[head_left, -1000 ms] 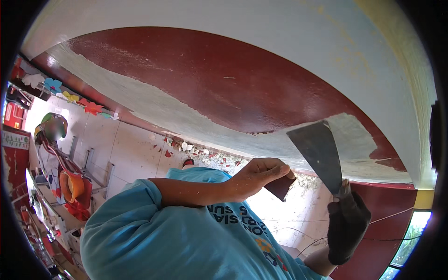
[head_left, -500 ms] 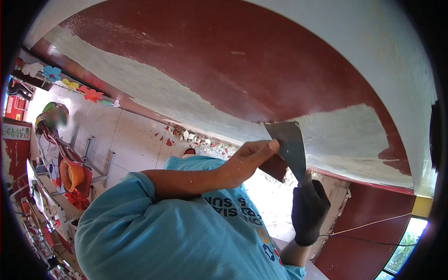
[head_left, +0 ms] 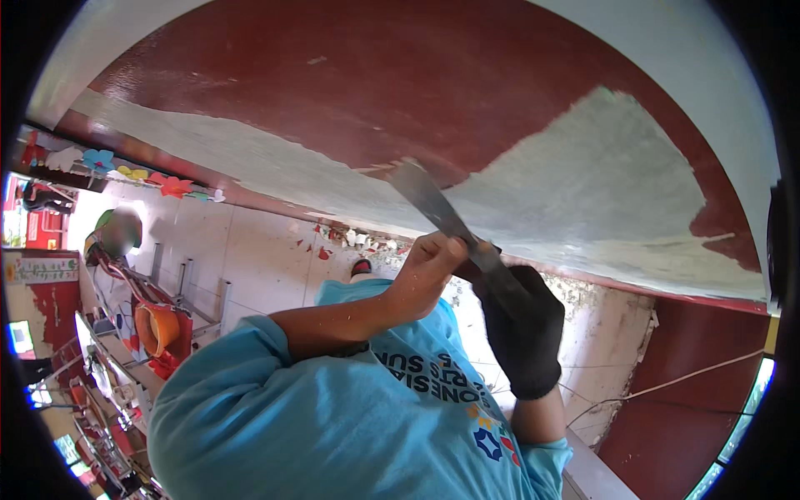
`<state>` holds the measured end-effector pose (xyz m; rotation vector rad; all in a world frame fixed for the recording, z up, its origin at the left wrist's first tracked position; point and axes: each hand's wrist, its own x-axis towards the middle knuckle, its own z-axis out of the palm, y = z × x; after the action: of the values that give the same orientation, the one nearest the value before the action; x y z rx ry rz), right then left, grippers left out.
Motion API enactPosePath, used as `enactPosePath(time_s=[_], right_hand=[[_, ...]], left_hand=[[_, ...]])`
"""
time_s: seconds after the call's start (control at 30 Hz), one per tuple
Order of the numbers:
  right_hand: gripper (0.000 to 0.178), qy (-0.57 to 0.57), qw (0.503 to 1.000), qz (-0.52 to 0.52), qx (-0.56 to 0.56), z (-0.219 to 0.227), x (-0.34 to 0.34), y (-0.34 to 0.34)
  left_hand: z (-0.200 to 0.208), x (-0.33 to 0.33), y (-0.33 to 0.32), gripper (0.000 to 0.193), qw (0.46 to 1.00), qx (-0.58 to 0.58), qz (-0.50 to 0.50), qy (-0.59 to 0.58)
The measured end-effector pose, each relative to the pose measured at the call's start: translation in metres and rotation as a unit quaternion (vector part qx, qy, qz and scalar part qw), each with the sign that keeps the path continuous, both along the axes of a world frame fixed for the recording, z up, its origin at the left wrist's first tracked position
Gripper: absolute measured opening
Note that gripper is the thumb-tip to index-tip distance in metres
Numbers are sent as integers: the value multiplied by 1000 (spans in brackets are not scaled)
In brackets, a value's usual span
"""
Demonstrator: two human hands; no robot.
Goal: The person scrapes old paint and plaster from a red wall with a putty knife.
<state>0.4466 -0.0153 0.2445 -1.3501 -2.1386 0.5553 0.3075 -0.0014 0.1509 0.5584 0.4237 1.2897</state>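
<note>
My gloved right hand [head_left: 527, 327] is closed round the lower part of a flat metal scraper [head_left: 429, 200]. The blade slants up and left, its broad tip at the wall where red paint meets a grey-white coat [head_left: 567, 179]. My bare left hand [head_left: 427, 277] is closed beside the middle of the scraper, its thumb close to the blade. A dark brown flat piece [head_left: 468, 269] shows at its fingertips, mostly hidden behind the hand and scraper.
The red wall [head_left: 350, 100] curves across the top. Paint flakes [head_left: 358, 239] lie along its base on the tiled floor [head_left: 267, 250]. At left are paper flowers [head_left: 171, 185], an orange bucket [head_left: 158, 327] and another person [head_left: 117, 233]. A cable [head_left: 667, 387] hangs at right.
The scraper has moved up and left and now shows narrower, its tip at the wall. My right hand has come up and left, closer to my left hand. The brown piece is more hidden.
</note>
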Motion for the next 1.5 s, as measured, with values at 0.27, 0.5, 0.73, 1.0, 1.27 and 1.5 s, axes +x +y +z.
enactPosePath(time_s=[0.27, 0.5, 0.73, 1.0, 1.27, 1.5], right_hand=[[34, -21, 994, -106, -35, -21, 11, -17], [38, -1, 994, -97, -44, -42, 17, -28], [51, 77, 994, -57, -42, -74, 18, -42], [46, 90, 993, -70, -27, -78, -6, -29], [31, 149, 984, -89, -36, -78, -19, -28], [33, 155, 980, -114, -56, -104, -30, -33]], left_hand=[[16, -9, -1, 37, 986, -46, -26, 160], [3, -9, 2, 39, 987, -62, -30, 142], [-6, -9, -1, 32, 991, -92, -5, 101], [-4, -20, -2, 33, 980, -92, 87, 156], [13, -26, 2, 41, 968, -113, 108, 196], [-31, -16, -10, 27, 964, -98, 84, 234]])
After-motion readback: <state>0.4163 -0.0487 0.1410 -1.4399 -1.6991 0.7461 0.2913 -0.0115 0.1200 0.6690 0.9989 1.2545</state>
